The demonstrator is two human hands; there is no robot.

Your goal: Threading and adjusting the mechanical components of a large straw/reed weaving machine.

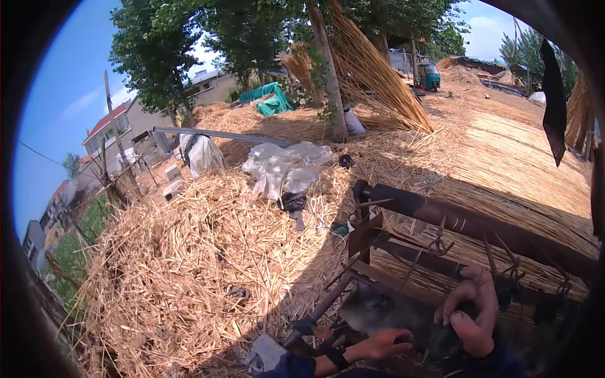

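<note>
At the lower right, in shade, my right hand [474,310] is raised with its fingers curled toward the thumb. Anything between them is too dark to make out. My left hand [383,344], with a dark band [334,356] on its wrist, lies lower and to the left, its fingers bent inward; what they hold, if anything, is hidden. Both hands are on the near side of a rusty metal frame. Its thick dark pipe [479,222] slants down to the right beyond them. Wire hooks [439,238] hang along the pipe, and reed stalks show below it.
Loose straw [189,277] is heaped on the left. A long mat of reeds [523,160] stretches away at right. Crumpled white plastic sheeting [287,165] lies beyond the frame, near a tree trunk [328,82] and leaning reed bundles [378,69]. Farther back stands a green three-wheeled vehicle [429,77].
</note>
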